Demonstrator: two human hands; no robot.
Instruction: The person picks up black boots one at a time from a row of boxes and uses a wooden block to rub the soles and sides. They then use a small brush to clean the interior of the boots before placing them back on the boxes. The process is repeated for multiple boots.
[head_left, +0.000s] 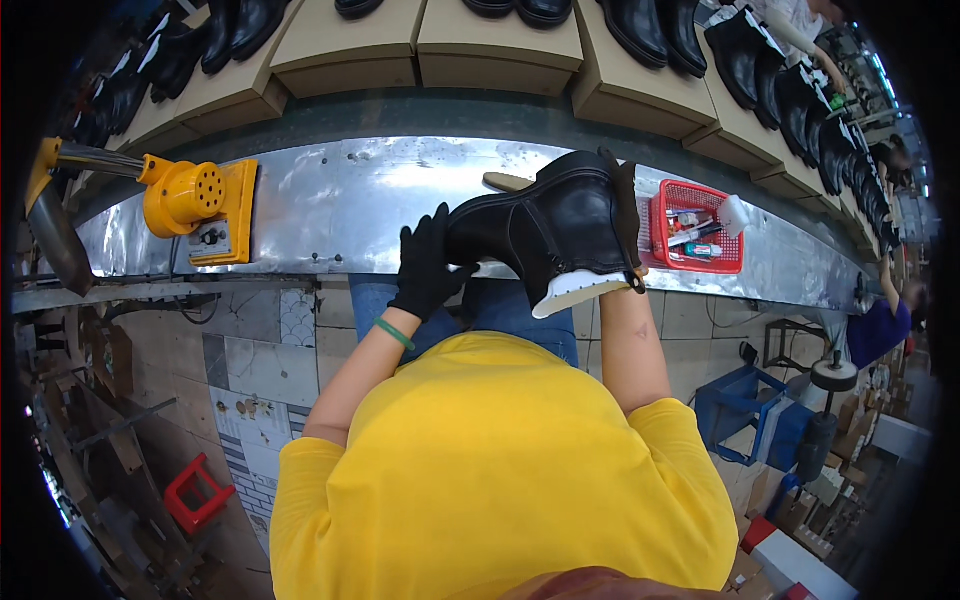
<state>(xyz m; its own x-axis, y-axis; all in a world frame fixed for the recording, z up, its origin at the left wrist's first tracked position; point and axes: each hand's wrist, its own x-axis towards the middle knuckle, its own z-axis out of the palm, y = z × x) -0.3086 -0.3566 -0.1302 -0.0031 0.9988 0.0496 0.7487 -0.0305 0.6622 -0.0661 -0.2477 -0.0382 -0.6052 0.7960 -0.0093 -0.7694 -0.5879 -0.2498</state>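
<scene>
A black leather boot (562, 215) hangs over the front edge of the metal bench, its toe turned left. A white piece with a row of small dots (585, 288) shows at its lower edge, and a dark pull loop sits near its right end. My right hand (640, 279) supports the boot from its right end; most of that hand is hidden behind the boot. My left hand (428, 262), in a black glove, is at the toe with fingers stretched out and thumb apart beneath it. Whether it presses on the leather is hard to see.
A yellow machine (195, 200) stands on the bench at left. A red basket (741, 262) of tubes and small tools is at right, and a wooden-looking handle (507, 182) lies behind the boot. Cardboard boxes (500, 55) bearing black boots line the far side.
</scene>
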